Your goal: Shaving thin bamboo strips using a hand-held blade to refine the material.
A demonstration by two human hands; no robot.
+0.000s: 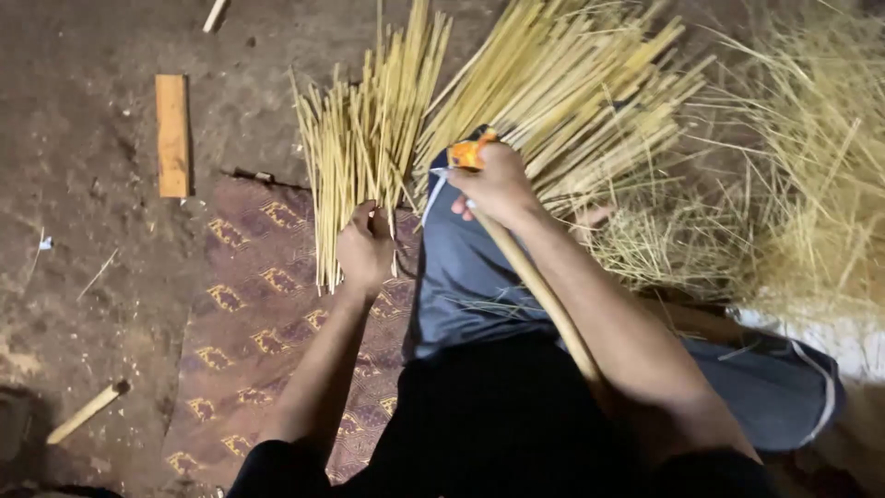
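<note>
Bare earthen ground (83, 304), dusty and littered with offcuts, is seen from above, with a patterned purple mat (249, 323) spread across it. A seated person's lap fills the lower middle of the view, a blue-grey cloth (466, 277) draped over the knee.

The left hand (365, 247) is closed around a bundle of thin pale-yellow sticks (364, 148), gripped near the lower end, with the sticks fanning upward and away from the body. The right hand (498, 184) is clamped on an orange-handled tool (468, 152); its working end is hidden, so its kind cannot be told. A long wooden rod (544, 300) runs under the right forearm toward the lap. The two hands are held apart, with the cloth-covered knee between them.

Just beyond the right hand, a larger sheaf of the same sticks (572, 101) is laid fanned out on the ground, touching or nearly touching the tool. Loose straw-like fibre (811, 184) is heaped to the right.

The work appears to be at the stage of gathering and sorting sticks into a bundle, judging from the grip. A steady left-hand hold would be called for while the tool is brought across to the bundle.

A flat wooden block (171, 136) is set well apart at upper left, and a short stick offcut (85, 412) at lower left.
</note>
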